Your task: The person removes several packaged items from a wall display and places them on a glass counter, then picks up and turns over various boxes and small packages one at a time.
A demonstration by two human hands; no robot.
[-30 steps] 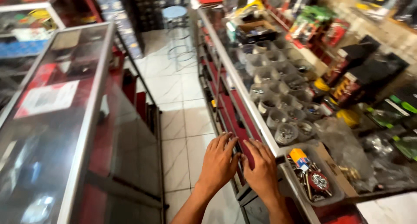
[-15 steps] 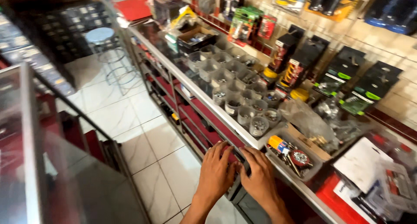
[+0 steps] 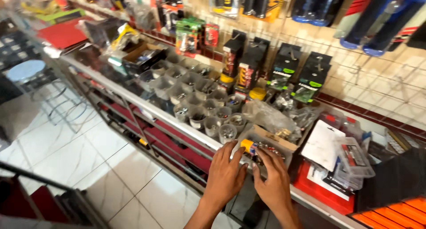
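Observation:
My left hand point(image 3: 225, 175) rests flat on the front edge of the glass counter point(image 3: 146, 109), fingers spread, just below a small cardboard box point(image 3: 270, 144) holding small parts. My right hand point(image 3: 271, 180) lies beside it, fingers curled over the box's front edge near an orange and blue tube point(image 3: 247, 145). Neither hand clearly holds anything. Several small plastic cups point(image 3: 199, 100) with screws and small hardware stand in rows to the left of the box.
Packaged goods hang on the wire grid wall point(image 3: 377, 82) behind. A clear plastic case point(image 3: 353, 158) and white card point(image 3: 324, 144) lie to the right. A blue stool point(image 3: 26, 71) stands on the white tiled floor point(image 3: 80, 153) at left.
The view has swung right and closer to the counter. Both hands have risen from the counter's front face to its top edge by the cardboard box.

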